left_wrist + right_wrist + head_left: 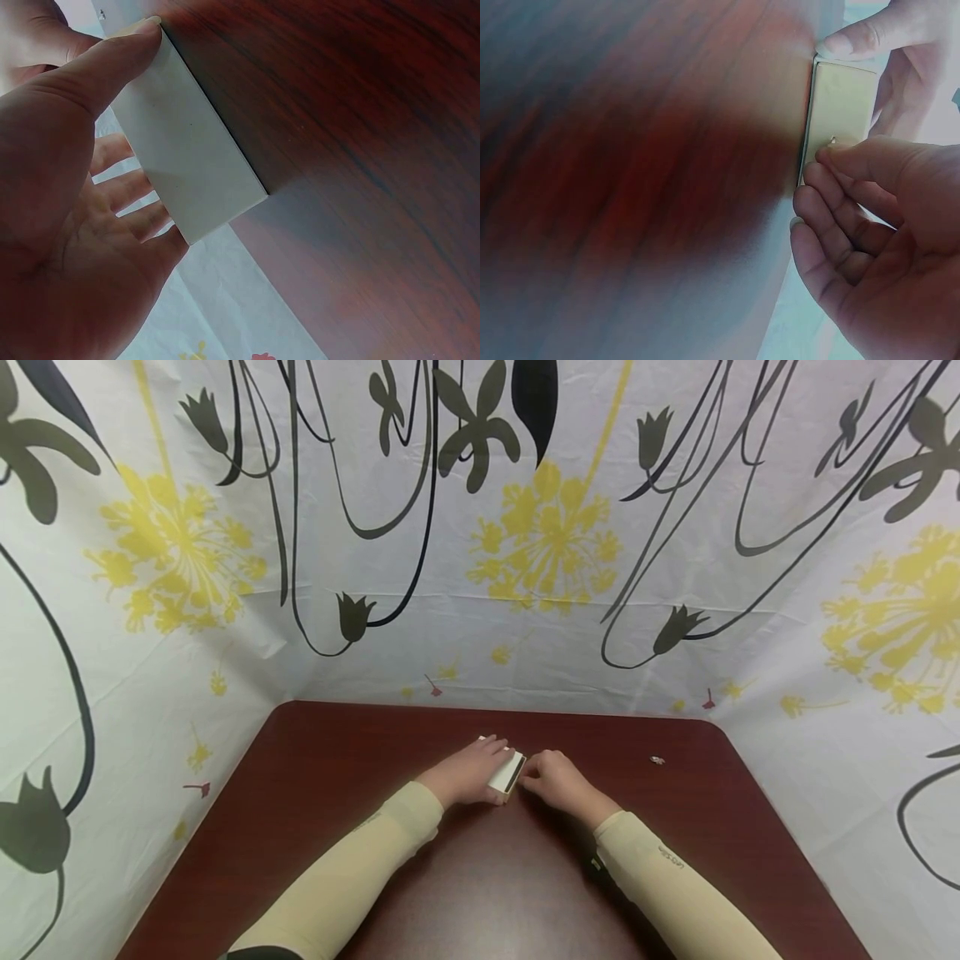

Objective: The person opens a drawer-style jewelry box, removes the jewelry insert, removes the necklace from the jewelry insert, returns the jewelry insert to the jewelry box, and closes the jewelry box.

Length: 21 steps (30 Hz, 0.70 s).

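A small white box [506,774] lies on the table, its yellowish end face [843,101] turned toward my right hand. My left hand [471,772] holds the box from the left. In the left wrist view its thumb lies along one edge of the box [187,142], with the fingers on the opposite side. My right hand [558,781] is at the yellowish end. There its thumb and index finger pinch a tiny shiny piece [832,140], mostly hidden by the fingertips; the other fingers are curled. A dark strip [516,763] runs along that end of the box top.
On the dark reddish wooden table [360,743], a small silvery object [657,760] lies to the right, too small to make out. A white cloth [465,668] with flower prints surrounds the table's back and sides.
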Available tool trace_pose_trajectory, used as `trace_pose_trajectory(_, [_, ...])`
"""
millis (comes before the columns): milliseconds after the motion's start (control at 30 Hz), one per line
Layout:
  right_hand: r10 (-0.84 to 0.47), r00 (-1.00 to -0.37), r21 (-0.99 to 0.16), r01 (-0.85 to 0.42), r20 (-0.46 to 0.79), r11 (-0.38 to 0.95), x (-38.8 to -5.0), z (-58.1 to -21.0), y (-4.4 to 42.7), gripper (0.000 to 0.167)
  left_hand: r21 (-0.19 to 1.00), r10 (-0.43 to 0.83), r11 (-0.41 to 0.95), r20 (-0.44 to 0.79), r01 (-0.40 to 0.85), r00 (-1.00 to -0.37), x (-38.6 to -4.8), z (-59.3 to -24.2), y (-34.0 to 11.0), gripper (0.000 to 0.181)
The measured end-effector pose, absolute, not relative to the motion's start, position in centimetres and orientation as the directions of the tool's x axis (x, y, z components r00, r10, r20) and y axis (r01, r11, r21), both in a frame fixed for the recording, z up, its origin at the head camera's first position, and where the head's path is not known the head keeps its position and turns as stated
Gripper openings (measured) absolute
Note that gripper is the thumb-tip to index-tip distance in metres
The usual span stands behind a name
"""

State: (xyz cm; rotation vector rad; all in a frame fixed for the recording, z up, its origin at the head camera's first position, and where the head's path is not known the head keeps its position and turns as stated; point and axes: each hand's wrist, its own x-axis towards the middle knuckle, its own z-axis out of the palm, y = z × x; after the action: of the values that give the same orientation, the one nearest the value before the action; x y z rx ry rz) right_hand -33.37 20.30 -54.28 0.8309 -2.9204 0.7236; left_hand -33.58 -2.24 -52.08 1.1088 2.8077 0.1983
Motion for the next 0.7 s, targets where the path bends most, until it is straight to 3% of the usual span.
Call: trace_pose_trajectory(700, [-0.497, -0.856, -0.434, -0.505, 0.14, 0.746, -33.45, -54.26, 20.2, 0.006, 0.16, 0.672, 0.737, -0.074, 0.657, -0.737, -33.65, -52.05, -2.17, 0.092])
